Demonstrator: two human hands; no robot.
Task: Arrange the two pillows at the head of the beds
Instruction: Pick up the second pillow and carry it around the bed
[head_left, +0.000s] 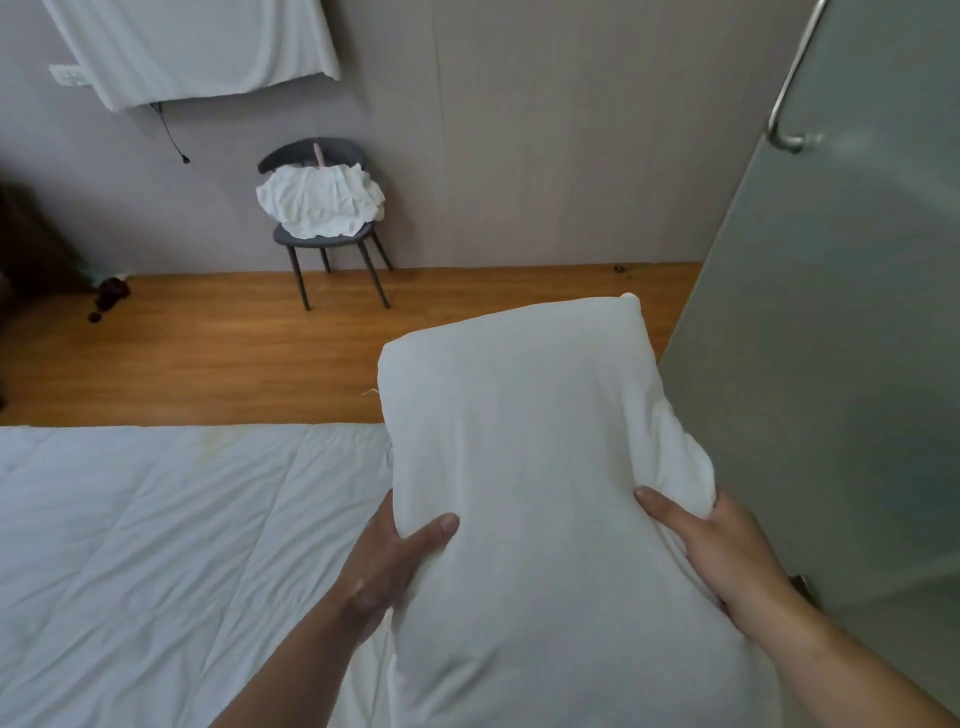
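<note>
Pillow (524, 441) clamped lengthwise — left hand (387, 564), right hand (719, 548), thumbs on top

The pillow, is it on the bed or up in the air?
Up in the air. Both hands, left and right, hold the pillow.

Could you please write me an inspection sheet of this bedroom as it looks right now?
Surface: bed covered by a white quilt, lightly creased, nothing lying on the visible part.
Job's things: one pillow held up over the bed's edge; a second pillow is not seen.
Clutter: crumpled white linen piled on a grey chair; dark bits on the floor at left.
Grippers: left hand and right hand grip the pillow's two sides.
Cables: black cord hangs below a white cloth on the wall.
Surroundings: wood floor, grey wall, frosted glass door at right.
</note>
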